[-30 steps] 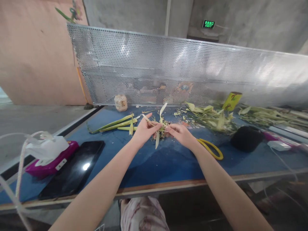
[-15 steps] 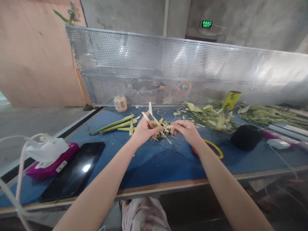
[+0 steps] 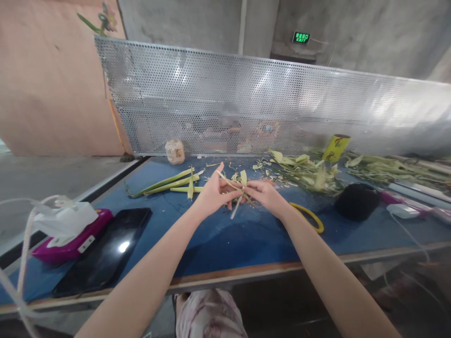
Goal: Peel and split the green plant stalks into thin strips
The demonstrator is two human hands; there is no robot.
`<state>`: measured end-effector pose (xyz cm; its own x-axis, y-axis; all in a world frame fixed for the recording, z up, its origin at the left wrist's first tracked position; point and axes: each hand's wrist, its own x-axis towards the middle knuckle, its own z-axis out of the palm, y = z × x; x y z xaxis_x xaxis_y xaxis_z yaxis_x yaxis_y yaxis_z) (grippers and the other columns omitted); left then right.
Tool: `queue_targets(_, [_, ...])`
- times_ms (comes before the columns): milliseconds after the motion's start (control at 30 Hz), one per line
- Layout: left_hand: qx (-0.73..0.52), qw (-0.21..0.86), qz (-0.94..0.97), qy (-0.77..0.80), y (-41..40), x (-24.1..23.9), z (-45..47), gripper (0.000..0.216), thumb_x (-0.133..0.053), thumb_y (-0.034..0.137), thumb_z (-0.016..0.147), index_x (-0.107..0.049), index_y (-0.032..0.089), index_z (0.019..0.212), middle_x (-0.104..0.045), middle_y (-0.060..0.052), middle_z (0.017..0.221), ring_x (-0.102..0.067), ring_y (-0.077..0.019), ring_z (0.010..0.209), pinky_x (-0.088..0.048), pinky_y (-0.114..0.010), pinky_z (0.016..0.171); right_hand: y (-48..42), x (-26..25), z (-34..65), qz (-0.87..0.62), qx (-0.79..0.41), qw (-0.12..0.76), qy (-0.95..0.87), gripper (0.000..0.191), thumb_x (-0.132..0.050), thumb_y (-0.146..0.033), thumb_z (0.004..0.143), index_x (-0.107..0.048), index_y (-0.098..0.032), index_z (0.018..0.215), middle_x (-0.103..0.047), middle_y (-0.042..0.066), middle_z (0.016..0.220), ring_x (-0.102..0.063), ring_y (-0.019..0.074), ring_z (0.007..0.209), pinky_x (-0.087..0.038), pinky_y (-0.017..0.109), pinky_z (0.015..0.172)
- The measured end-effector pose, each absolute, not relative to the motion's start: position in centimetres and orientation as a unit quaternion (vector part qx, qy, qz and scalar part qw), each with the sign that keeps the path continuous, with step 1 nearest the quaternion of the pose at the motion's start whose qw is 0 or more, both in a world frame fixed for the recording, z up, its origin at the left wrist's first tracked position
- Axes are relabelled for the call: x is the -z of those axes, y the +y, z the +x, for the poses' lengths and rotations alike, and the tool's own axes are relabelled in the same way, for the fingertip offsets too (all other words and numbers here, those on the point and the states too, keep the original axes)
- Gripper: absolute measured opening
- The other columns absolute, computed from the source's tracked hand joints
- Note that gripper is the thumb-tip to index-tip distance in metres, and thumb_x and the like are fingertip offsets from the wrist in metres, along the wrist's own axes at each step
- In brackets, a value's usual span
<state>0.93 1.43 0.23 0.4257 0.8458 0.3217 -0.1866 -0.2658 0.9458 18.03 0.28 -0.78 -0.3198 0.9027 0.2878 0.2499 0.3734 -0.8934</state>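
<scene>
My left hand (image 3: 214,193) and my right hand (image 3: 265,194) meet over the blue table (image 3: 218,244), both pinching thin pale green leaf strips (image 3: 238,189). One strip hangs down between the hands. Under and behind them lies a small heap of leaf scraps (image 3: 235,178). Three long green stalks (image 3: 169,183) lie just left of my left hand. Yellow-handled scissors (image 3: 310,217) rest beside my right wrist.
A black tablet (image 3: 105,249) and a magenta box with white tissue (image 3: 66,230) sit at the front left. A black round object (image 3: 355,202), a yellow tube (image 3: 336,147) and a pile of leaves (image 3: 310,171) lie to the right. A perforated metal screen (image 3: 268,108) closes the back.
The hands have drawn closer together and lower. The leaf strip that stood up from my left hand now hangs down between the two hands.
</scene>
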Motion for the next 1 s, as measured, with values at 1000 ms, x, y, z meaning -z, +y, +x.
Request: queue_targets(1000, [-0.52, 0.534, 0.567, 0.35, 1.2, -1.3, 0.7, 0.111, -0.073, 0.012, 0.057, 0.003, 0.004, 0.136, -0.068, -0.004, 0.06, -0.062, -0.0152, 0.047, -0.051, -0.028, 0.056, 0.1, 0.8, 17.7, -0.428, -0.323, 0.506, -0.676, 0.016, -0.062, -0.033, 0.068, -0.061, -0.017, 0.071, -0.059, -0.001, 0.064, -0.053, 0.0107, 0.057, -0.043, 0.025, 0.059])
